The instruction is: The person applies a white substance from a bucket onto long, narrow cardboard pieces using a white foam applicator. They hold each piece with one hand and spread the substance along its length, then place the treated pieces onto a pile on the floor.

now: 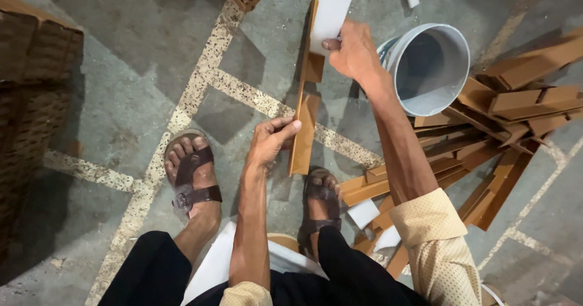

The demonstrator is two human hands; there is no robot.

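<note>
A long narrow brown cardboard strip (305,121) stands on edge, running away from me. My left hand (271,139) pinches its near end between thumb and fingers. My right hand (354,53) grips the strip further up, thumb pressed against a white paper strip (332,8) that lies along the strip's far end. Both forearms reach forward from rolled pale dotted sleeves.
A white plastic bucket (432,68) lies tilted just right of my right hand. A heap of folded brown cardboard pieces (486,130) covers the floor at right. Stacked corrugated cardboard (30,81) stands at left. My sandalled feet (191,175) rest on the concrete floor.
</note>
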